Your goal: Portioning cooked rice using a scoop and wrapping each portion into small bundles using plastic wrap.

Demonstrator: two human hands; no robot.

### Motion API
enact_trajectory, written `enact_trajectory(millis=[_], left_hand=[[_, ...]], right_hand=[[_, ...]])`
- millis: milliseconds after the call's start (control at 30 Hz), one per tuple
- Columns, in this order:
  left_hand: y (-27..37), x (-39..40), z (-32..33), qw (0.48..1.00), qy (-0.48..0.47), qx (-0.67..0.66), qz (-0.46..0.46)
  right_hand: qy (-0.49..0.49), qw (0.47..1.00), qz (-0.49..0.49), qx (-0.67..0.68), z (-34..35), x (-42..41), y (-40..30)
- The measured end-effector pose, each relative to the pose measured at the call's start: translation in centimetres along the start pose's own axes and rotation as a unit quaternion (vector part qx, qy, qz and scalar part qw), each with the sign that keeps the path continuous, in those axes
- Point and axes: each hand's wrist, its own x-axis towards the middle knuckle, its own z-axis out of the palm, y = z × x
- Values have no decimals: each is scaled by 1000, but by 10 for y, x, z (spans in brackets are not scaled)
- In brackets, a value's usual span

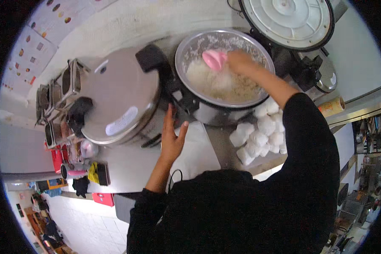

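Observation:
A pink plastic scoop (214,59) is in my right hand (240,62), over a wide metal cooker pot (181,73). White cooked rice (200,74) lies in the pot, and grains cling to its inner wall. The pot's big round lid (285,12) stands raised behind it. My left hand (172,143) is empty, fingers up and thumb spread, beside a white sheet or board (193,149) on the counter. It is close to a second large cooker, whose metal lid (120,95) is down. White wrapped bundles (257,143) are piled in front of the open pot; their contents are hidden.
At the left stand metal-framed containers (71,77), a red item (57,160) and a yellow item (93,173) near the counter's edge. A roll of film (331,107) lies at the right. Printed sheets (28,60) hang on the wall.

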Motion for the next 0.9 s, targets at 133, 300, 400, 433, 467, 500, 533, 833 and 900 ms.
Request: enact_trajectory(millis=[133,300,400,433,467,500,533,833,900], left_hand=[[13,18,3,998,19,29,-58],[12,26,4,994,35,86,-56],[34,36,-10,987,-26,108,-118],[34,39,-11,981,-52,107,-154],[32,39,-10,980,-58,108,-155],[32,40,-8,986,-47,82,-136],[31,39,-8,990,-34,57,-121],[37,29,6,963,4,-160,-217],[41,28,9,959,6,-175,-223]], right_hand=[[15,995,46,84,41,29,-50],[27,975,84,205,53,9,-75],[-4,957,98,273,63,-5,-90],[-41,955,121,268,57,-7,-94],[-42,954,126,271,51,-9,-96],[-92,966,92,224,43,-12,-95],[-143,972,54,178,36,-13,-96],[-80,978,-47,187,0,-4,-46],[-73,977,-29,198,11,-6,-49]])
